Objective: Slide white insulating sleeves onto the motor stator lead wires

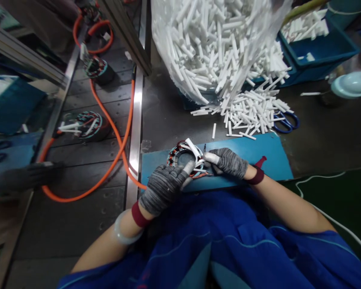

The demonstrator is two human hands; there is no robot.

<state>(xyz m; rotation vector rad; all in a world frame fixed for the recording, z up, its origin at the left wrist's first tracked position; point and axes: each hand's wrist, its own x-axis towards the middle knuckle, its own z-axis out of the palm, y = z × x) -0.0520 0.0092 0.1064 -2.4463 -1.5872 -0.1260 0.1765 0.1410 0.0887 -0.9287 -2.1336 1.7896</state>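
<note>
Left hand [164, 186] and right hand [228, 161] curled, gripping stator [185, 159]

Both gloved hands [164, 186] [228, 161] close together, curled

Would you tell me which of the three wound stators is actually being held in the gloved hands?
The stator on the blue mat, gripped by the left hand and right hand. The other two stators sit untouched on the conveyor.

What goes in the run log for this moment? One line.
left hand: holds stator | right hand: on white sleeve | surface: blue mat
</note>
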